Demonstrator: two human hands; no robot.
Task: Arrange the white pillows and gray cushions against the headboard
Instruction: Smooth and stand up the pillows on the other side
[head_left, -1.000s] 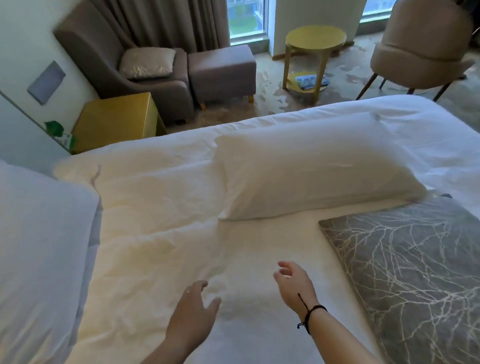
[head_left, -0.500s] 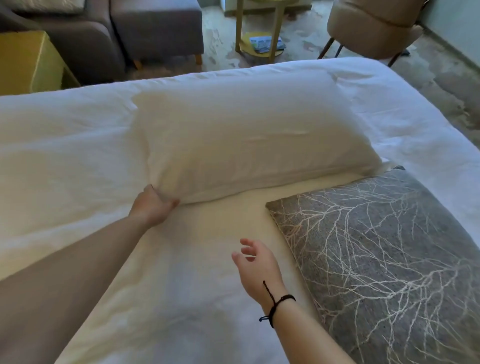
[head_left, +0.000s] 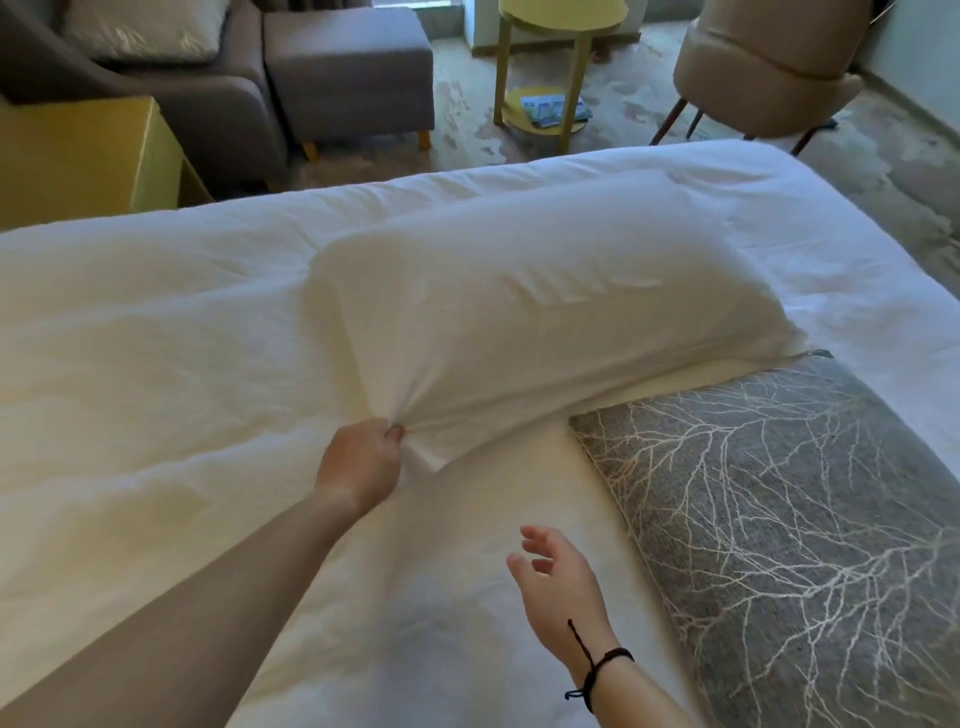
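Head view: the white pillow (head_left: 530, 312) lies flat on the bed (head_left: 130, 338), long axis running left to right, just beyond both hands. The left hand (head_left: 361, 465) pinches its near-left corner — clearly the nearer hand. The right hand (head_left: 558, 587) hovers loose-fingered and empty, beside the gray branch-patterned cushion (head_left: 789, 530) — no headboard visible.
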